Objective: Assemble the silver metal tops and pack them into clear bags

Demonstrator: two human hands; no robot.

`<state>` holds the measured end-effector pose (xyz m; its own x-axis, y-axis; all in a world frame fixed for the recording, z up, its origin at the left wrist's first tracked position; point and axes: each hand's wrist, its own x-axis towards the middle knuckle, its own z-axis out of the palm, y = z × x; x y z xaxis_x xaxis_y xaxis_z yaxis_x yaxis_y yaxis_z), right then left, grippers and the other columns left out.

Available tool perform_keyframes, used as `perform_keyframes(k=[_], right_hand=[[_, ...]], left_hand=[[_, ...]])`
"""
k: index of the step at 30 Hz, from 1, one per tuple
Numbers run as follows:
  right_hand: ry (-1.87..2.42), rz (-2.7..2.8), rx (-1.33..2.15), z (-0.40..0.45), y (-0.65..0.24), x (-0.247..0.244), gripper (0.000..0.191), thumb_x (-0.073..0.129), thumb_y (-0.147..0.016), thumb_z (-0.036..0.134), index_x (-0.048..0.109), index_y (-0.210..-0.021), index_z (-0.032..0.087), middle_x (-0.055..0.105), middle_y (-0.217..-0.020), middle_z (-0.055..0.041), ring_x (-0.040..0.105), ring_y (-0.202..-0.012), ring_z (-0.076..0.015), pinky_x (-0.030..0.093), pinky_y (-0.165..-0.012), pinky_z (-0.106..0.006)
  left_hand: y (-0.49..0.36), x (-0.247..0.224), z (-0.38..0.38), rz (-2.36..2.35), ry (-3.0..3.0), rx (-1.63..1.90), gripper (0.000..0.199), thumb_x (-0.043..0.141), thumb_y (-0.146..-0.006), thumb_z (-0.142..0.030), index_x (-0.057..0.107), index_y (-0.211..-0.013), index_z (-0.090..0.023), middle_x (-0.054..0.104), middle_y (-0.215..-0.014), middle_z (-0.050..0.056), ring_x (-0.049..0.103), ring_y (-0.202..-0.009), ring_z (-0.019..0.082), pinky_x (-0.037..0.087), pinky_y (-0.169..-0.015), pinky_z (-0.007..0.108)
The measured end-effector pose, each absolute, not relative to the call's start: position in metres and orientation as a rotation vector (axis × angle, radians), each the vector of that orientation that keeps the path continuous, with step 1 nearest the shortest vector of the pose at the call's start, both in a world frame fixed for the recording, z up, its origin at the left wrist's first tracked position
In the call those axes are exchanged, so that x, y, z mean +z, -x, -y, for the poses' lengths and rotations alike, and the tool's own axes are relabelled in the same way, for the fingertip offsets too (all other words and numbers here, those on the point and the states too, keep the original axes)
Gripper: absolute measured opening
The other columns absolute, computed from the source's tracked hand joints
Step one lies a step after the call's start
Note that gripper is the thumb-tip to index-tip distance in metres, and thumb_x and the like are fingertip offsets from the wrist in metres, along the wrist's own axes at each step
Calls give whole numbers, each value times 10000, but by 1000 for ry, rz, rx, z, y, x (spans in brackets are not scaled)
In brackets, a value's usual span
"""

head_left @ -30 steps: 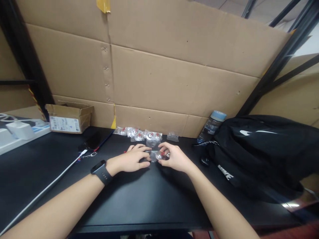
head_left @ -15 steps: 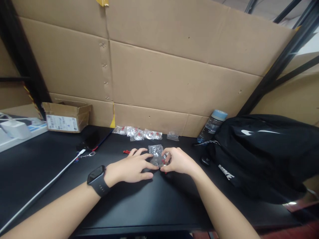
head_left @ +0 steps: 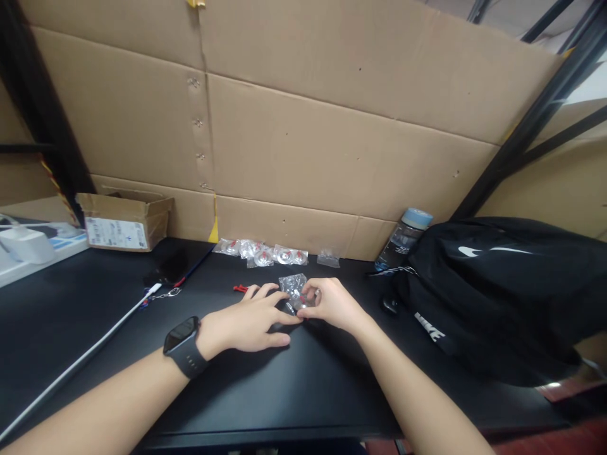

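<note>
A small clear plastic bag (head_left: 293, 284) lies on the black tabletop between my hands. My left hand (head_left: 258, 319), with a dark watch on its wrist, is spread palm down and its fingertips reach the bag's left and lower edge. From the right, my right hand (head_left: 334, 304) pinches a small round silvery disc with a red part (head_left: 304, 304) at the bag's lower end. My fingers partly cover the disc, so I cannot tell how far inside the bag it is. A small red piece (head_left: 240, 288) lies just beyond my left fingers.
Along the cardboard wall sit several bagged silvery discs (head_left: 263, 256) and a flat clear bag (head_left: 328, 258). An open cardboard box (head_left: 126, 221), a phone (head_left: 168, 268) and a white cable (head_left: 85, 357) are left. A bottle (head_left: 403, 240) and black backpack (head_left: 502, 297) stand right.
My right hand has moved slightly left with the disc, bringing it against the bag's lower end. The bag has shifted and crumpled a little. My left hand stays nearly still.
</note>
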<state>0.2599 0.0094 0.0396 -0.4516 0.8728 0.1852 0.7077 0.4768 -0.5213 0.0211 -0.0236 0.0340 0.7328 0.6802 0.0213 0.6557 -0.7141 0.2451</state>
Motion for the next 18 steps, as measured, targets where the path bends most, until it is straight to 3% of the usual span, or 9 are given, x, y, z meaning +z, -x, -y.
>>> perform_keyframes(k=[5,13,18], right_hand=[[1269,2308,568,-15,-262,35,299,862,-671,215,699,-922,217,676,-823,36,604,-616,-100,427,-599,-213],[1424,2267,43,-20,-254,29,249,818,-766,272,679,-973,282,649,-991,4,606,-951,-180,424,-722,-260],[1424,2218,-30,-22,-244,22,208,729,-826,254,670,-1025,268,632,-1045,-26,581,-1003,-203,452,-792,-296]], left_hand=[[-22,35,23,-1049,-2708,171,456,581,-919,-541,531,-1373,-553,431,-1530,25,274,-1414,418,258,-1082,684],[-20,29,20,-1043,-2690,178,439,612,-899,-550,565,-1335,-555,414,-1525,33,270,-1413,412,248,-1072,690],[-18,31,18,-1002,-2726,241,371,626,-910,-499,626,-1279,-532,490,-1390,39,343,-1353,354,279,-1088,585]])
